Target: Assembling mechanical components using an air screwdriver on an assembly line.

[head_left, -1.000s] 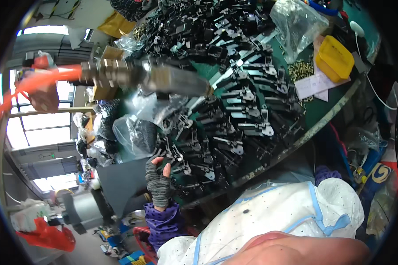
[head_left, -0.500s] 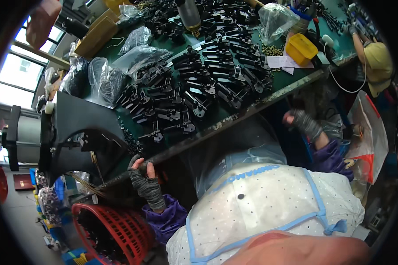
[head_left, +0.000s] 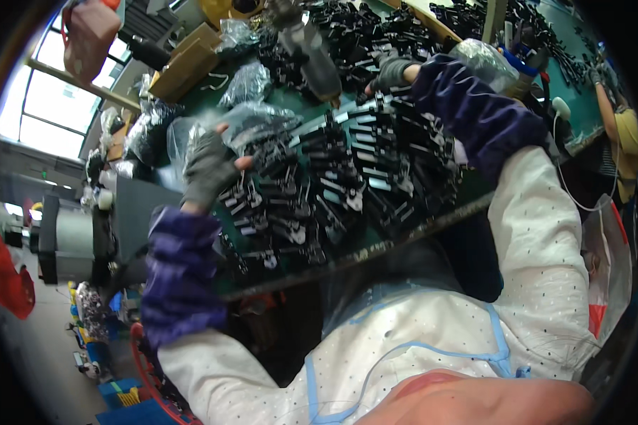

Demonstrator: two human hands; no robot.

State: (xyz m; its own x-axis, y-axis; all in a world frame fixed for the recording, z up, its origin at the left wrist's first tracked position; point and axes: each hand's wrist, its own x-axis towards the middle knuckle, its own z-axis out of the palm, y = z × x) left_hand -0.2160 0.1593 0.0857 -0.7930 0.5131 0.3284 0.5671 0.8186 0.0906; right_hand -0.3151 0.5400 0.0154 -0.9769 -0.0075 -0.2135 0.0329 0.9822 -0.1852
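Green table: black metal parts in rows toward front edge, heaped toward far edge. Left hand beside plastic bag near left edge, thumb and fingers parted, empty. Right hand beyond rows, fingers bent; cannot tell if holding anything.

I can read no words, labels or numbers anywhere from here; the small green patch on the far wall is too tiny to make out as a sign.
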